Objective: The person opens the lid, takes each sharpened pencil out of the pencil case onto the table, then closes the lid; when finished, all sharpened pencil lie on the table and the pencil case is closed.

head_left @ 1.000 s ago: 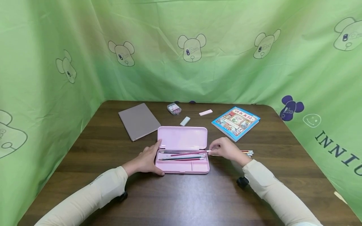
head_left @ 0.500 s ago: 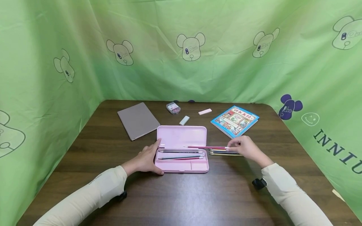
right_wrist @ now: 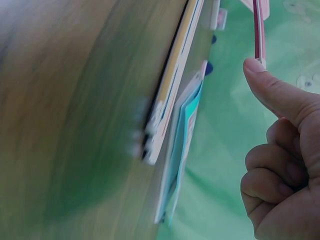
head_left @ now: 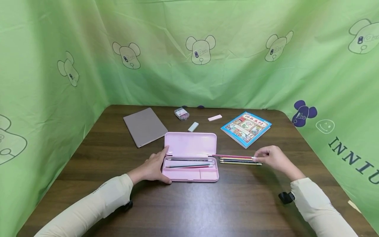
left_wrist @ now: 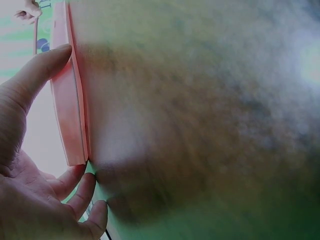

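Note:
A pink pencil case [head_left: 190, 144] lies with its lid up on the table, several pencils [head_left: 189, 165] in its long compartment. My left hand [head_left: 152, 168] holds the case's left end, thumb at the front edge and fingers toward the lid; in the left wrist view the thumb touches the pink side wall [left_wrist: 70, 110]. Between thumb and fingertips, my right hand [head_left: 273, 158] pinches a red pencil [head_left: 234, 156] by its right end. The pencil's other tip points left, near the case's hinge corner. Just in front of it, several loose pencils [head_left: 240, 162] lie side by side.
Behind the case are a white eraser [head_left: 193, 127], a small clear box [head_left: 182, 114] and a pink flat bar [head_left: 214, 118]. A grey notebook [head_left: 145, 127] lies back left, a blue-bordered book [head_left: 246, 129] back right. Green printed cloth [head_left: 163, 82] hangs around the table.
My right hand has carried the red pencil rightward, from above the case to over the loose pencils beside it. My left hand stays on the case.

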Demonstrator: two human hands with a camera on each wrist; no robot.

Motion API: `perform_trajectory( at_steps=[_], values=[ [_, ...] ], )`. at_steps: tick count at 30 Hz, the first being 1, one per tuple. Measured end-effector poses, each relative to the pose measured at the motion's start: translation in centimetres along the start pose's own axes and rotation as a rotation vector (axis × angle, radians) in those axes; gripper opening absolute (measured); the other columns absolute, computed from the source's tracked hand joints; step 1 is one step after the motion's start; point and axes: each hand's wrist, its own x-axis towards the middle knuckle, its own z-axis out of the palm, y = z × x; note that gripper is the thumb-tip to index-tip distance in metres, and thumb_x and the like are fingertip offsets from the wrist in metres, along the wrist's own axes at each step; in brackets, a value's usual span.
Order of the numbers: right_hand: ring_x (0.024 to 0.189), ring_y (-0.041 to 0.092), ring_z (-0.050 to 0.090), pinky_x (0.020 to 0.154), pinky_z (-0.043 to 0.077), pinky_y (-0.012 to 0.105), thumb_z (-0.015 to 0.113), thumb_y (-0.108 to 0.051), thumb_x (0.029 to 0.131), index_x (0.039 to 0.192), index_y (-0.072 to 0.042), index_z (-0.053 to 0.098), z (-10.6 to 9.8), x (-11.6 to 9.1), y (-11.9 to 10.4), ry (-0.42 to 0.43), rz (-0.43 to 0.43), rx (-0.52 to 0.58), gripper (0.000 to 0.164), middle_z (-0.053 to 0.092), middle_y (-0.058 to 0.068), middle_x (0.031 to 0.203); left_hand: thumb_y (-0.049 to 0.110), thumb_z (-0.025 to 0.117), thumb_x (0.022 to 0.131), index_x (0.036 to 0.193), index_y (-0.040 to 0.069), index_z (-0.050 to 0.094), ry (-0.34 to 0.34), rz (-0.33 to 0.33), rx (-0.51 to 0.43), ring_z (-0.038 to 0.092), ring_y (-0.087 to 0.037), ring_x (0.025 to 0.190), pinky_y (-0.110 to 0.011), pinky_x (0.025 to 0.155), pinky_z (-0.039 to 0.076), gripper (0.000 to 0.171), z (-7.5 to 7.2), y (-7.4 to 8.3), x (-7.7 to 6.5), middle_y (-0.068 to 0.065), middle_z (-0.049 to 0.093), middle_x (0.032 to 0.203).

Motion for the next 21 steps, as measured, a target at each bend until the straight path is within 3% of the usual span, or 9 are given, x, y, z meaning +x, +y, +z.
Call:
perform_trajectory(
  at_steps=[10,21],
  values=[
    [0.049,0.000,0.028,0.047,0.029,0.023,0.076,-0.013,0.073,0.075,-0.007,0.069,-1.1,-2.0,2.3,0.008,0.045,0.003,0.009,0.030,-0.010,0.052,0.046,0.086,0.053,0.149,0.009,0.008,0.003,0.001,-0.002,0.040,-0.034,0.115,-0.054,0.088,0.037,0.129,-0.1,0.0,0.0,-0.015,0.035,0.145],
    [0.051,0.001,0.031,0.050,0.031,0.022,0.076,-0.016,0.073,0.076,-0.011,0.069,-0.5,-2.4,3.6,-0.104,0.091,-0.040,0.008,0.037,-0.009,0.054,0.046,0.085,0.054,0.149,0.008,0.008,-0.007,-0.001,-0.003,0.040,-0.034,0.116,-0.054,0.089,0.037,0.128,-0.1,0.1,0.1,-0.015,0.034,0.146]
  ],
)
